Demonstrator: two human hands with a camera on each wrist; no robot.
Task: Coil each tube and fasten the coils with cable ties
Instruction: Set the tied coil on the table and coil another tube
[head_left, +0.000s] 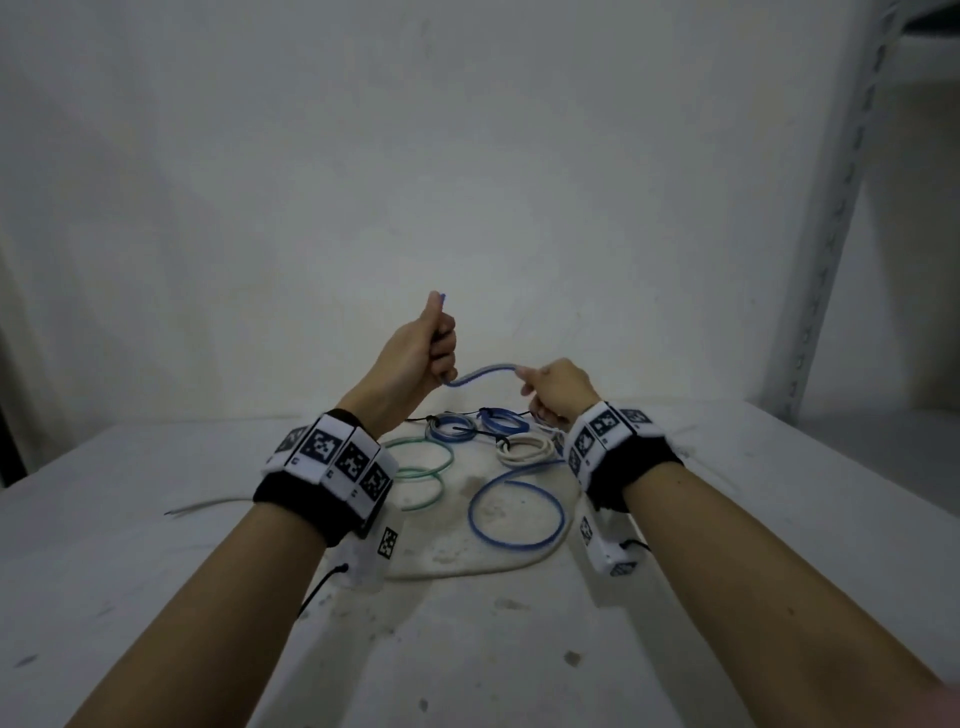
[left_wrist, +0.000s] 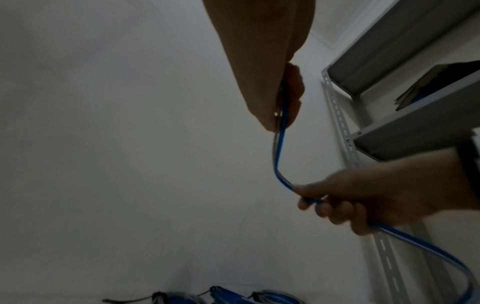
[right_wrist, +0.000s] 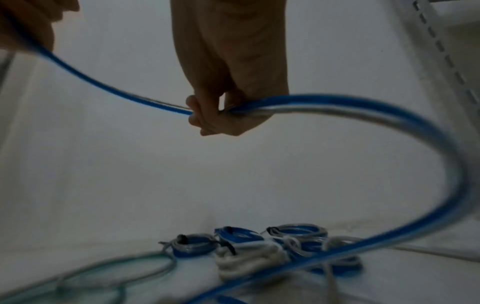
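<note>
Above the white table (head_left: 156, 519) we hold the blue tube (head_left: 485, 371) in both hands, clear of the surface. Our left hand (head_left: 415, 356) is the higher one: its fingers are curled round the tube near its free end, which pokes up just past the thumb. Our right hand (head_left: 558, 389) sits lower and to the right, thumb and fingers pinched on the tube a short way along.

Between the two grips the tube runs roughly left to right in a shallow sag. Past our right hand it drops to the table and swings round in one wide loose loop, lying between our wrists. So the slack all lies on the right hand's side, below and toward us.

We judge that the next turn of the coil depends on this: the left hand is the anchor, and the right hand, being nearer the loose length, would have to carry tube up and across to it.

Behind the loop lie several coils already tied, blue ones (head_left: 503, 420) and a white one (head_left: 524, 448), and a green tube (head_left: 421, 470) lies loose to the left.
</note>
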